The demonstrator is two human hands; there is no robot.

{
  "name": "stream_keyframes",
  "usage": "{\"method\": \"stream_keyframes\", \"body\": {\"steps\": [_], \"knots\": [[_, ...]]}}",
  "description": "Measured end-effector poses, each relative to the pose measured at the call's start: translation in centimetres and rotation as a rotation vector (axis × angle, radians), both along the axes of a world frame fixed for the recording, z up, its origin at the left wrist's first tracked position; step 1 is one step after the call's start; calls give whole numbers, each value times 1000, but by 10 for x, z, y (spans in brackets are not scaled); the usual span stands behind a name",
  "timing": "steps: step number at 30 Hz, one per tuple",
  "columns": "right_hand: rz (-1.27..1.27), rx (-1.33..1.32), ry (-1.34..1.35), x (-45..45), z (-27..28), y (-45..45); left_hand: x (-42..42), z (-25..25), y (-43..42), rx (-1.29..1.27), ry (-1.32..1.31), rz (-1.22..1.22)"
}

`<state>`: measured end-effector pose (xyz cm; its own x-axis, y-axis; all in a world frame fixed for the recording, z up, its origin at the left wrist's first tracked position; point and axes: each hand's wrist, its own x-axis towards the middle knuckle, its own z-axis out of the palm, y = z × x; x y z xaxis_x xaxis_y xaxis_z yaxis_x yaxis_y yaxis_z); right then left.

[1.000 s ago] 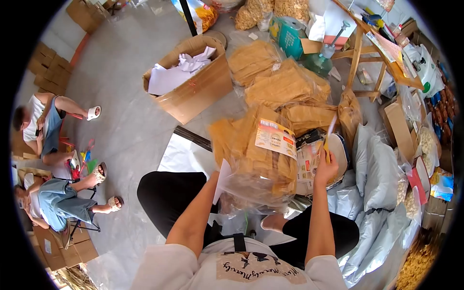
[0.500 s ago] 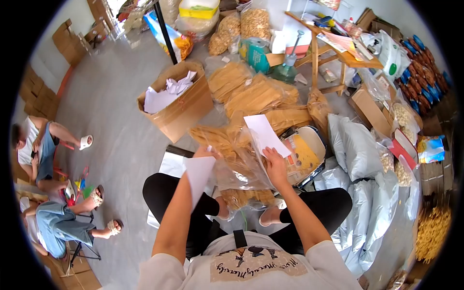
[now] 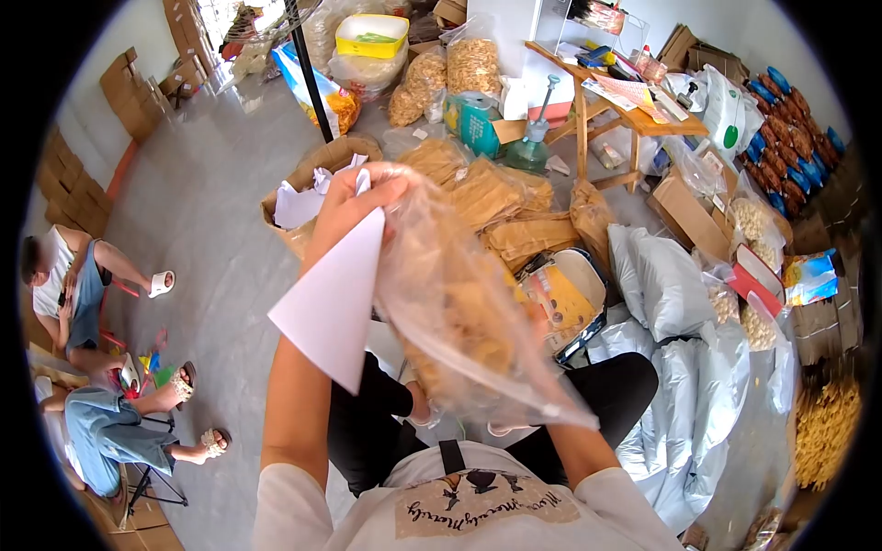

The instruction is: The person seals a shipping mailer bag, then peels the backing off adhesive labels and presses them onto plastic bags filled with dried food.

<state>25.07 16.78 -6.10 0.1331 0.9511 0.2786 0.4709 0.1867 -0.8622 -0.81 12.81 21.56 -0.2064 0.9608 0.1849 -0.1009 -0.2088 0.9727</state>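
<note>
My left hand (image 3: pixel 358 202) is raised in front of me, its thumb and fingers closed on a folded sheet of white paper (image 3: pixel 333 308) and on the upper edge of a clear plastic bag (image 3: pixel 459 312). The bag is stretched across my lap, slanting down to the right. Yellow-brown colour shows through it; I cannot tell whether that is inside or behind. My right hand (image 3: pixel 535 321) is behind the bag's right side, blurred and mostly hidden, so its fingers do not show clearly. Past the bag lie clear packs of flat yellow-brown pieces (image 3: pixel 491 193).
A cardboard box (image 3: pixel 292 241) with white papers stands ahead left. An open patterned bag (image 3: pixel 574 298) and several grey-white plastic parcels (image 3: pixel 675 275) lie to my right. A wooden table (image 3: pixel 643 119) stands farther back. Two people sit at the left, one in a white top (image 3: pixel 55 275).
My left hand has risen, bringing the paper and the plastic bag up. The bag now spans my lap and covers my right hand. The sheet that was in my right hand no longer shows there.
</note>
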Motion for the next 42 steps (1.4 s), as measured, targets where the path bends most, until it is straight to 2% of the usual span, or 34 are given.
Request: {"method": "stream_keyframes", "body": {"steps": [1, 2, 4, 5, 6, 8, 9, 10, 11, 12, 13, 14, 16, 20, 23, 25, 26, 28, 29, 31, 32, 33, 34, 36, 37, 42], "knots": [[-95, 107, -63, 8, 13, 8, 5, 6, 1, 21, 48, 30], [-78, 140, 142, 26, -2, 26, 5, 3, 1, 23, 43, 32], [-107, 149, 227, 48, 32, 36, 7, -15, 1, 92, 99, 14], [-155, 126, 108, 53, 84, 27, 5, -30, -3, 88, 100, -26], [-154, 126, 107, 63, 85, 34, 3, -57, -9, -25, 76, 14], [-93, 276, 339, 85, 86, 47, 6, -118, -28, -265, 0, 103], [-95, 277, 340, 85, 91, 46, 11, -153, -41, -394, -54, 153], [-79, 258, 307, 83, 101, 42, 16, -203, -53, -407, 319, 248], [-62, 239, 273, 81, 106, 38, 11, -300, -58, -504, -328, 164], [-61, 236, 272, 79, 103, 37, 30, -328, -76, -657, -637, 314], [-26, 186, 160, 76, 99, 35, 49, -384, -79, -754, -337, 483], [7, 137, 49, 70, 96, 34, 60, -376, -81, -754, -336, 485], [18, 167, -2, 52, 109, 24, 77, -341, -95, -844, 13, 582], [149, 106, 104, 36, 97, 26, 63, -327, -100, -905, -11, 550], [220, -41, 139, 29, 84, 25, 65, -317, -105, -808, 59, 591], [301, -52, 131, 18, 87, 18, 76, -295, -103, -461, 352, 883], [296, -50, 131, 12, 89, 13, 79, -276, -104, -459, 352, 879], [441, -76, 225, 1, 106, -3, 88, -181, -104, -177, 359, 554], [512, -131, 206, -3, 116, -10, 90, -164, -102, -186, 356, 566], [555, -74, 228, -19, 114, -23, 93, -142, -94, -161, 339, 200], [579, -9, 254, -24, 113, -29, 96, -132, -90, -161, 340, 212], [620, 134, 125, -26, 118, -33, 100, -125, -85, -185, 269, 208], [626, 134, 125, -27, 125, -37, 100, -120, -81, -209, 197, 200], [669, 209, -231, -28, 137, -45, 97, -123, -75, -193, 189, 170], [682, 281, -308, -28, 133, -45, 97, -120, -75, -248, 137, 163], [694, 270, -362, -31, 145, -53, 93, -122, -77, -338, 82, 154]]}}
